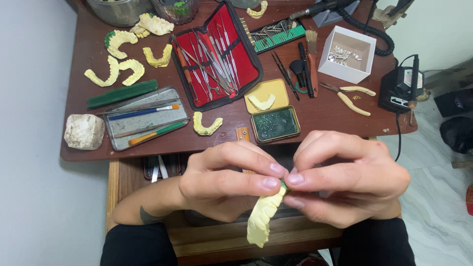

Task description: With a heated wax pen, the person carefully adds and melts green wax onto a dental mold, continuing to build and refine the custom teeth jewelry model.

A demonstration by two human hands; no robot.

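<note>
My left hand (224, 180) and my right hand (352, 180) meet fingertip to fingertip in front of the table's near edge. Both pinch a pale yellow dental cast (262, 219), an arch of teeth that hangs down and to the left from the fingers. A small bit of green material (283, 185) shows between the fingertips at the cast's upper end. Whether the right hand holds the cast itself or only the green bit is hidden by the fingers.
On the brown table (325, 111) lie an open red instrument case (217, 56), a metal tray with brushes (145, 123), an open tin of green wax (276, 123), several yellow casts (120, 71), pliers (352, 96), a white box (345, 54) and a white stone block (84, 131).
</note>
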